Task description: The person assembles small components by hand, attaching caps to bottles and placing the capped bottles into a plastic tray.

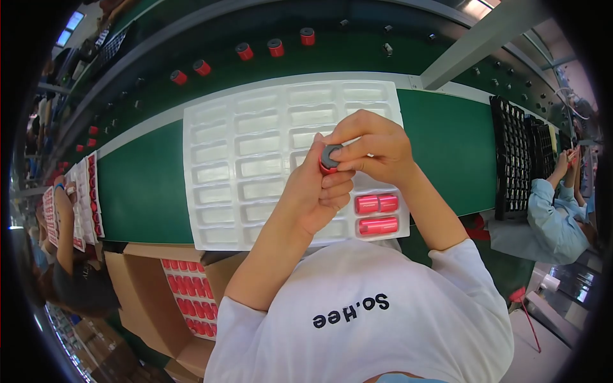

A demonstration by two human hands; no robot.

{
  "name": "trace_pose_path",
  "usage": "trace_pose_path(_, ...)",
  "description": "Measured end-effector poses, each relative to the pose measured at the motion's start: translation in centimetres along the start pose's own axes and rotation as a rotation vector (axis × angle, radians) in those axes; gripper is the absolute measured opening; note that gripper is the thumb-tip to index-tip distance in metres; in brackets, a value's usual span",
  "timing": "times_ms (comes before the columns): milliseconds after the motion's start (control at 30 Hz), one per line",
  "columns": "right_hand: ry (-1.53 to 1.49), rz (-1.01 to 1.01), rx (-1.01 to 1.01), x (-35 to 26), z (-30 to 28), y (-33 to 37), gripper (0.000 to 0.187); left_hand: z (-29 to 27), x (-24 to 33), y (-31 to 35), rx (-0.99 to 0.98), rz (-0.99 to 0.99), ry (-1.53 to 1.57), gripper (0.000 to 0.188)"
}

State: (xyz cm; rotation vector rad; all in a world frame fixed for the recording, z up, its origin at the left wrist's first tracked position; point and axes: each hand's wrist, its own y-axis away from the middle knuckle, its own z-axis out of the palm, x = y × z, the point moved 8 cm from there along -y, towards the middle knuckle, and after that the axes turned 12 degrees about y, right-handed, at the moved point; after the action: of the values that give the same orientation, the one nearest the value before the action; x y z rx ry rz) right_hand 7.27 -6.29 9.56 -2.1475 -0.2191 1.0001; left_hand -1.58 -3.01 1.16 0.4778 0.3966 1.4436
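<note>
Left hand point(305, 199) clamped round glossy red cylinder point(327, 167) above white moulded tray point(231, 159) with rounded rectangular pockets point(211, 173); right hand point(378, 145) pinches cylinder's round grey cap point(330, 155). Flat green work surface point(440, 153) under tray; open cardboard box point(143, 300) nearby; co-worker point(557, 220) at right.

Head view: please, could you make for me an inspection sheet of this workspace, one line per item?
Surface: green worktop; white moulded tray on it.
Job's things: grey-topped red cylinder in the hands; two red cylinders lie in the tray's near right corner.
Clutter: upright red pieces and small metal parts beyond the tray; open cardboard box at lower left.
Hands: left hand grips the held cylinder; right hand has fingers on its grey top.
Cables: thin white curve at far right, possibly a cable.
Surroundings: co-workers at both sides; black trays at right.
</note>
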Motion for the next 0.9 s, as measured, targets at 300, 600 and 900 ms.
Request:
trace_pose_path(300, 0.009, 0.062, -0.160, 0.1, 0.8, 0.6, 0.016, -1.5, 0.0, 0.0, 0.141, 0.066, -0.043, 0.046)
trace_pose_path(600, 0.133, 0.021, -0.157, -0.6, -1.1, 0.1, 0.023, 1.0, 1.2, -0.3, 0.144, 0.209, -0.311, 0.051)
trace_pose_path(900, 0.569, 0.251, 0.173, 13.3, -6.3, -4.8, 0.027, 0.7, 0.9, -3.6, 0.023, 0.561, -1.133, 0.039)
